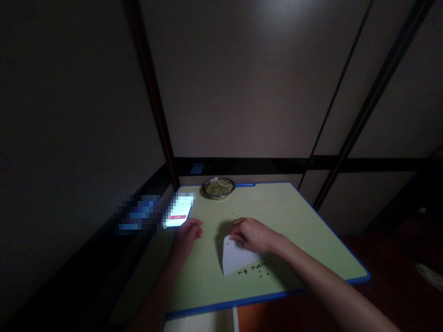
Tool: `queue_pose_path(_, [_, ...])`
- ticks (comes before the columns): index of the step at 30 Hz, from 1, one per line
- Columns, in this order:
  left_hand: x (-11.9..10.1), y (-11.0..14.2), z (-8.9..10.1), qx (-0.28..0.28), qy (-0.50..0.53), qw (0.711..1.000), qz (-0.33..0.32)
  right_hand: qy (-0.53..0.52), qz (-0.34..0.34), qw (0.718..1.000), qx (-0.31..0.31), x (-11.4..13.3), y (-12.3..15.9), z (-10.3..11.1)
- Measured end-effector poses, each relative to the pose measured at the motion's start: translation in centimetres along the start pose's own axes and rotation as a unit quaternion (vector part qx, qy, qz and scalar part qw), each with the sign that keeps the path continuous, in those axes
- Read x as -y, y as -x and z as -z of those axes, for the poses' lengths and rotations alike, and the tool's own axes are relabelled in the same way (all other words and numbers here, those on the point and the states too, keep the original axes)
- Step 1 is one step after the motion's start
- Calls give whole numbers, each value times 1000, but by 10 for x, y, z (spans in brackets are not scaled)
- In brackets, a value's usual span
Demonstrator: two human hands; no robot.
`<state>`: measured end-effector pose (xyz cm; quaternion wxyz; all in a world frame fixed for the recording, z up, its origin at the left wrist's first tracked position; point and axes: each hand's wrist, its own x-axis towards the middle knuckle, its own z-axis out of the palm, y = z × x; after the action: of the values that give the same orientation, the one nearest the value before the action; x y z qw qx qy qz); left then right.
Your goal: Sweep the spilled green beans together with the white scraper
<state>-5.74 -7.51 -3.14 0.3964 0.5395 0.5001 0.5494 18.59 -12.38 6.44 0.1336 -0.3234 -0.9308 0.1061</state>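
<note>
Right hand (pixel 247 233) — on the white scraper-like sheet (pixel 238 258), fingers clamped on its top edge, just below and right of frame centre. Sheet is tilted up, lower edge down at the bench (pixel 277 207); small dark hole near its upper left corner.

Small dark greenish bits (pixel 265 265) lie loose on the bench along the sheet's lower edge, in a rough row with a few strays nearer the viewer. A couple more specks sit above the right hand.

Left hand (pixel 191 230) — left of centre, held near the bench's left side, fingers curled. Can't tell if the fingertips touch each other. Nearest thing is the lit phone (pixel 180 210), partly pixelated, pinkish-red bar on its screen, just above and left of the hand.

Round metal bowl (pixel 218 188) at the far edge of the bench, upper middle of the bench top, holding a mix of green and pale bits. Bench top is pale green with blue edging. Dark panelled wall (pixel 242 92) behind, glossy black strip running across it.
</note>
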Motion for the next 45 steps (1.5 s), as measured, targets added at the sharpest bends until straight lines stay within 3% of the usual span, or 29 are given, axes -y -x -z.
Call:
queue_pose_path(8, [7,-2,1,9,-4,1000,-3,-6,42,999,-3,-1,14,-1])
queue_pose_path(14, [5,-3,1,2,-6,1000,1,-26,27,999,1,0,28,4])
queue_pose_path(18, [4,-3,1,2,-5,1000,10,-39,-32,999,-14,-4,38,15])
queue_pose_path(23, [6,-4,1,2,-1,1000,11,-30,-155,985,-65,-21,66,31])
queue_pose_path(27, [6,-4,-1,4,8,1000,7,-27,-262,961,-86,-30,97,26])
queue_pose_path(31, [6,-4,-1,5,5,1000,6,-9,-327,940,-101,-32,114,14])
queue_pose_path(36, [7,-5,0,7,2,1000,5,51,-369,922,-107,-23,111,6])
queue_pose_path(45, [4,-3,-1,8,10,1000,11,67,-357,922,-134,6,98,4])
